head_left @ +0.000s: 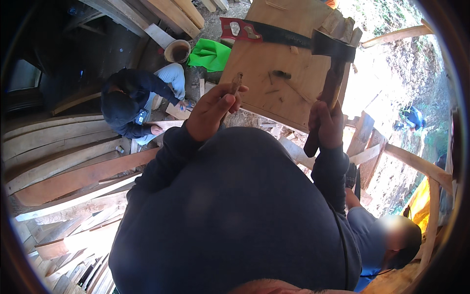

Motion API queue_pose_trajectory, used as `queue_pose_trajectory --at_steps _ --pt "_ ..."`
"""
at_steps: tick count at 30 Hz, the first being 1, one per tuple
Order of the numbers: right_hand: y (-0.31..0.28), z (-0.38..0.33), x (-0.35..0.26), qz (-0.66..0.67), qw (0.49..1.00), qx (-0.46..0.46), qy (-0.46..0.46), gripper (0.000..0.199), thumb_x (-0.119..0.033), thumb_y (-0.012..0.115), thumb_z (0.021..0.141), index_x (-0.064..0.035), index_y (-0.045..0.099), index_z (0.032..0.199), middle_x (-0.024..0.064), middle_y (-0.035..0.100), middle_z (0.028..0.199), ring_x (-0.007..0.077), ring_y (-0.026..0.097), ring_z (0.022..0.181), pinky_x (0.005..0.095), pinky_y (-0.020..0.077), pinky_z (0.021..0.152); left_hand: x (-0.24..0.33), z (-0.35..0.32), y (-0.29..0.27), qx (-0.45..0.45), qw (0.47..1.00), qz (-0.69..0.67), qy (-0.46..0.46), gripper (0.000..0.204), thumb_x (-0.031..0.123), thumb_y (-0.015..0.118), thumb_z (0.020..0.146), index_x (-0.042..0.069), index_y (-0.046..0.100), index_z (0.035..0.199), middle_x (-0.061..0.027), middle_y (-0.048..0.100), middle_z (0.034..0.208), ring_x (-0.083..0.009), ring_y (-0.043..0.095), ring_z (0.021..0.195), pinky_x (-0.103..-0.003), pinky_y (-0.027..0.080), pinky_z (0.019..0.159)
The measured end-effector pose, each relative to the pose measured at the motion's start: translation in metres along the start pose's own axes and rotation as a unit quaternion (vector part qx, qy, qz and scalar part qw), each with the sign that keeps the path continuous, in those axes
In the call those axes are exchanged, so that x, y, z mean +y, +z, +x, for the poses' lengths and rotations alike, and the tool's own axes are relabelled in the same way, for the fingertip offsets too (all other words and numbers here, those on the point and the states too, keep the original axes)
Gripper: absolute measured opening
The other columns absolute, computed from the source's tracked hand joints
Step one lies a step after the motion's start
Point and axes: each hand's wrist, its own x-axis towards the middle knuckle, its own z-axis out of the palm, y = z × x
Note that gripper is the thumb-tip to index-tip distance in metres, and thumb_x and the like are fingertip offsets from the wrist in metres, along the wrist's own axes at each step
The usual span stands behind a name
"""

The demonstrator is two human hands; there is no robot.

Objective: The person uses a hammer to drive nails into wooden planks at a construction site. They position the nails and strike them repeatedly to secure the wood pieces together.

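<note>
My right hand (326,122) is wrapped round the dark wooden handle of a hatchet (333,49), which is held upright with its dark metal head at the top. My left hand (213,109) pinches a small, narrow brown piece (237,84) between thumb and fingers; it looks like wood, but its kind is not clear. Both hands are raised at the near side of a plywood work table (254,93). A handsaw (269,34) with a red handle lies across the far part of the table. Closer in is a small dark object (281,74), with thin bits scattered about it.
Wood chunks (338,24) sit at the table's far right corner. A bucket (177,51) and a bright green cloth (209,55) lie left of the table. One person (122,98) crouches at left beside stacked boards (63,142); another (374,235) is close at my lower right.
</note>
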Motion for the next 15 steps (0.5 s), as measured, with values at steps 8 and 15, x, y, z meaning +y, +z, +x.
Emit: queue_pose_trajectory --at_steps 8,15 --pt "0.025 -0.002 -0.023 -0.403 0.91 0.082 -0.054 0.036 -0.031 0.069 0.106 -0.0013 0.063 0.124 0.0093 0.068 0.088 0.0263 0.067 0.082 0.0394 0.0526 0.076 0.006 0.011 -0.01 0.025 0.997 0.044 -0.052 0.054 0.047 0.043 0.117 0.002 0.061 0.14 0.0015 0.056 0.084 -0.0063 0.047 0.071 -0.023 0.038 0.066" --pt "-0.02 0.03 0.054 -0.622 0.765 0.15 -0.076 0.043 -0.039 0.072 0.099 -0.002 0.068 0.121 0.0209 0.071 0.111 0.0444 0.067 0.107 0.0536 0.0512 0.096 -0.025 -0.014 -0.031 0.041 0.991 0.02 -0.123 0.043 0.036 0.046 0.118 0.001 0.063 0.136 0.0028 0.057 0.084 -0.0052 0.046 0.072 -0.022 0.038 0.067"
